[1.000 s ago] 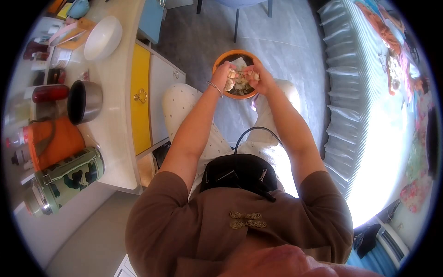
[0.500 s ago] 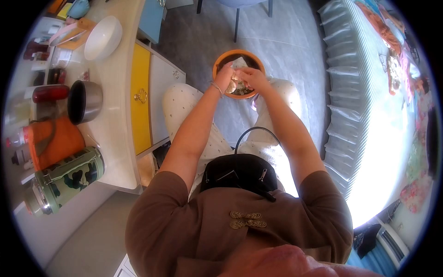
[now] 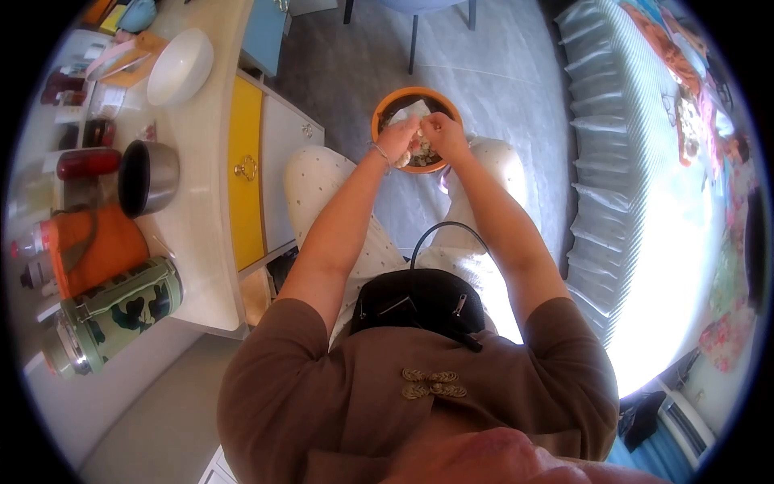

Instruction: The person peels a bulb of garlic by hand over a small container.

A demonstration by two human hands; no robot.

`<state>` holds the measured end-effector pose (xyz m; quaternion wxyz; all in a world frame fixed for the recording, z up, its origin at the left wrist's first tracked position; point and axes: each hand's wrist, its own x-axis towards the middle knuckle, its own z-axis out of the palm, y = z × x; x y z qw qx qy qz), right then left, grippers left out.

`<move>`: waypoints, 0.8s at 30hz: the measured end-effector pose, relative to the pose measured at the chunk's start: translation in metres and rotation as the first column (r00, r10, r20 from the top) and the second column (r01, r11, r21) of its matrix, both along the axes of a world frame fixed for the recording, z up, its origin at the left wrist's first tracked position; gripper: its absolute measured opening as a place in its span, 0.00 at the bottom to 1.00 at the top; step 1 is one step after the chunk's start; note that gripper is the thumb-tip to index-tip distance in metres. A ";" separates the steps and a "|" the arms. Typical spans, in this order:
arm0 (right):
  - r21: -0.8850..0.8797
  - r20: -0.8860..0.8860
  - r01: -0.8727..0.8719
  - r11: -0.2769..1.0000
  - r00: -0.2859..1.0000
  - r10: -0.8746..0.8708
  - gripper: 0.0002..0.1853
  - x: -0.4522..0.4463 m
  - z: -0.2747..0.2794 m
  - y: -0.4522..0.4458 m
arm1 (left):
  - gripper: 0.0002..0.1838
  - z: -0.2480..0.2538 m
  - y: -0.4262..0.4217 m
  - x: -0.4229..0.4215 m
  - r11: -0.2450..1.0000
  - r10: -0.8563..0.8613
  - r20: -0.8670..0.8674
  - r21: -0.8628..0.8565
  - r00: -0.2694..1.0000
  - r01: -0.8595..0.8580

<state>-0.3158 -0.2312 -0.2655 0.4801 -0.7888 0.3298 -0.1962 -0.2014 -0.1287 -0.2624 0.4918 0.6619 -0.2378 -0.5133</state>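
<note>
Both my hands are held close together over a round bin (image 3: 456, 111) with an orange rim, standing on the floor between my knees. My left hand (image 3: 394, 140) has its fingers closed around a small pale lump, mostly hidden by the fingers; its kind is not clear. At the lump's right side, my right hand (image 3: 446, 137) has its fingertips pinched together, and what is in the pinch is too small to make out. Inside the bin lie a piece of white paper (image 3: 414, 110) and several pale, flaky scraps.
On the left, a counter (image 3: 201, 161) carries a white bowl (image 3: 181, 67), a steel pot (image 3: 150, 178), an orange bag (image 3: 97, 246) and a camouflage flask (image 3: 121, 310). A bed (image 3: 645, 161) runs along the right. A black bag (image 3: 415, 302) rests on my lap.
My right hand has drawn back slightly to the right, its fingers now bunched in a pinch rather than reaching across. My left hand has turned a little, covering more of the pale lump.
</note>
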 end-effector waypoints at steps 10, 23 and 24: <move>0.168 -0.041 -0.037 0.985 0.998 0.045 0.13 -0.001 0.015 0.004 | 0.25 0.035 0.005 -0.011 0.993 -0.114 0.345 0.065 0.932 0.097; 0.139 -0.002 -0.127 0.982 0.992 0.128 0.11 -0.001 0.014 0.009 | 0.28 0.001 -0.002 -0.011 0.992 -0.124 0.626 0.097 0.770 0.082; 0.140 -0.002 -0.128 0.982 0.992 0.129 0.11 0.000 0.013 0.009 | 0.28 0.001 -0.002 -0.012 0.995 -0.101 0.652 0.076 0.752 0.068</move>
